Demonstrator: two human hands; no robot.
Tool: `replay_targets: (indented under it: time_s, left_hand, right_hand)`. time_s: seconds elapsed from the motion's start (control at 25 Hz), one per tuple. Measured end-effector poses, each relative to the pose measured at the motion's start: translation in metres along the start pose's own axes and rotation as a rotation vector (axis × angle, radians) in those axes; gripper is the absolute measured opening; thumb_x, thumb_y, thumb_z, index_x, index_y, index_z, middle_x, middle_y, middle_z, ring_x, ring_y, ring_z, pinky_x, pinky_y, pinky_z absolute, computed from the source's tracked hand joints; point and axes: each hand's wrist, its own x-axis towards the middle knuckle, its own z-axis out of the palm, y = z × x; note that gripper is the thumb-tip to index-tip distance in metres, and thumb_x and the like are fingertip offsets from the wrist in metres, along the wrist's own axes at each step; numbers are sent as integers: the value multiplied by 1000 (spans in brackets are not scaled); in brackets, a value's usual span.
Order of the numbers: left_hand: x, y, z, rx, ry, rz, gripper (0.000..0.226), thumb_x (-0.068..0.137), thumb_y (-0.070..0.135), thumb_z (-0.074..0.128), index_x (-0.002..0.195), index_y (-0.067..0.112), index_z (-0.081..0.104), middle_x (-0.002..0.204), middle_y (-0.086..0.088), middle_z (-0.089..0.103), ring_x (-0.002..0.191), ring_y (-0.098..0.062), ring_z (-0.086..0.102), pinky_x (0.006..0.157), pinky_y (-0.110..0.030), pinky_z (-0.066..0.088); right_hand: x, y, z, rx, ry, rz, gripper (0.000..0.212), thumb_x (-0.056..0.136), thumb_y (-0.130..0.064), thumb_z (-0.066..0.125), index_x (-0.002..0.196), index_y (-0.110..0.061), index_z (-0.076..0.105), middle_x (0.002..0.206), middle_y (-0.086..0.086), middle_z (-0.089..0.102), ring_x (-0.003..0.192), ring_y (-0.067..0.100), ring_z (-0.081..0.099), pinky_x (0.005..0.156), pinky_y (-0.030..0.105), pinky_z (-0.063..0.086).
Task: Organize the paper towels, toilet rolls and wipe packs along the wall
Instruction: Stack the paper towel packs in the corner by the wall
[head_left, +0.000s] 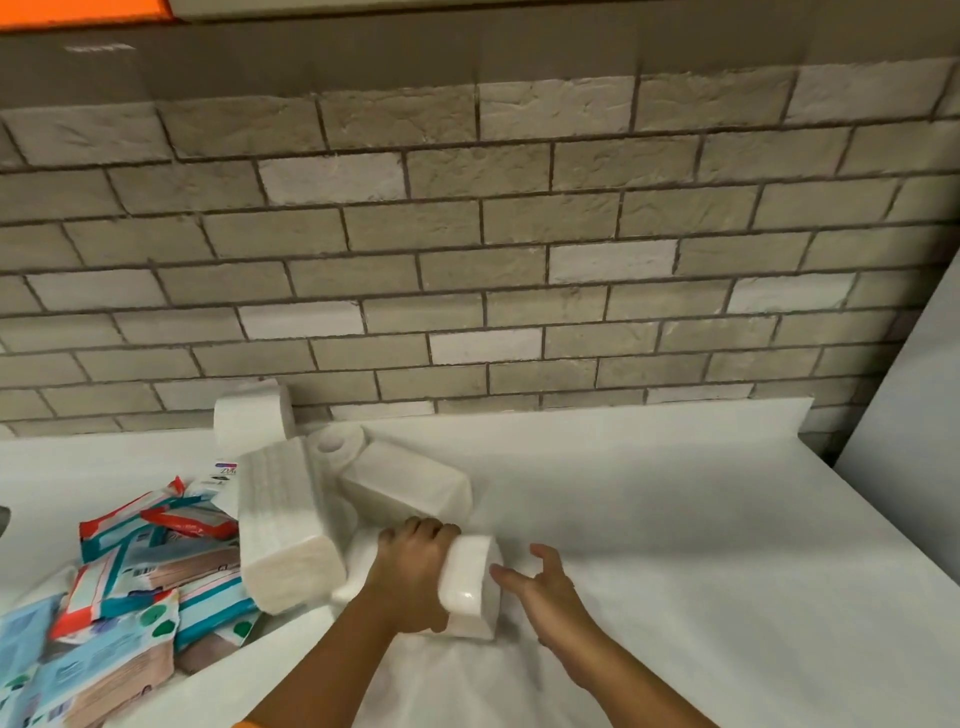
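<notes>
My left hand (415, 566) grips a white wrapped paper towel pack (470, 587) held just above the white counter (675, 519). My right hand (545, 587) is beside it with fingers spread, its fingertips at the pack's right face. Two more white paper towel packs lie to the left: a long one (285, 525) tilted toward me and another (405, 491) behind my left hand. Two toilet rolls (254, 423) (337, 447) lie near the brick wall (467, 260). Several colourful wipe packs (135, 582) are heaped at the lower left.
The counter runs right to a pale vertical panel (904, 395). An orange surface (83, 13) shows at the top left above the wall. A dark edge (4, 519) pokes in at the far left.
</notes>
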Motion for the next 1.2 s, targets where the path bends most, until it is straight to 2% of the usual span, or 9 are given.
replay_targets:
  time_s: [0.16,0.36,0.6,0.72,0.8,0.96,1.04,1.12,1.2]
  left_hand:
    - [-15,2,-1,-301,223,-79,98,45,61,68,135,41,40,130,19,50,123,-14,47,94,-38,44]
    - [-26,22,-2,-832,446,-127,94,44,66,84,127,41,50,121,21,61,114,-5,57,95,-31,50]
    - [-47,20,19,-1081,346,-76,104,47,60,94,138,49,43,133,26,55,126,-5,54,102,-35,51]
    - [-58,-6,23,-1051,195,-6,104,56,68,88,142,63,29,139,42,43,132,13,41,101,-19,43]
    - [-65,-27,24,-942,137,-14,97,63,73,80,144,61,29,137,47,39,126,21,38,96,-14,40]
    - [-87,-79,21,-765,132,-33,49,81,50,78,126,39,62,114,29,59,103,9,59,84,-6,46]
    - [-104,-102,20,-663,226,40,30,87,47,72,113,32,70,111,23,63,106,4,61,89,-14,51]
    - [-122,-121,15,-528,271,85,42,86,62,62,118,34,69,123,22,60,117,3,55,98,-27,52]
    - [-136,-131,9,-327,69,32,84,72,90,51,141,41,52,145,20,46,133,-3,45,110,-35,45]
  right_hand:
    - [-6,-3,10,111,45,-92,100,80,-59,78,157,-37,18,157,7,37,124,19,50,97,33,39]
    - [-15,-13,38,38,116,-312,124,47,-71,83,153,-44,23,139,-6,48,124,12,54,98,30,53]
    - [-5,6,49,-106,390,-450,105,48,-61,87,138,-53,34,127,-16,53,118,10,56,91,29,56]
    - [2,14,48,-106,396,-440,111,48,-66,87,141,-55,28,135,-19,54,121,9,56,93,28,54]
    - [6,18,54,-60,377,-444,119,50,-67,89,145,-57,19,142,-21,50,128,6,52,97,26,50]
    - [11,26,65,64,381,-429,123,51,-65,92,142,-68,9,153,-16,42,138,10,48,111,40,46]
    - [14,31,68,138,378,-404,128,49,-68,93,142,-69,5,158,-12,38,138,13,49,113,46,46]
    - [17,39,74,193,345,-386,131,48,-68,95,143,-68,6,157,-13,39,137,13,51,112,48,47]
    - [20,48,80,224,295,-384,129,49,-61,98,144,-64,11,151,-17,45,134,11,53,109,45,49]
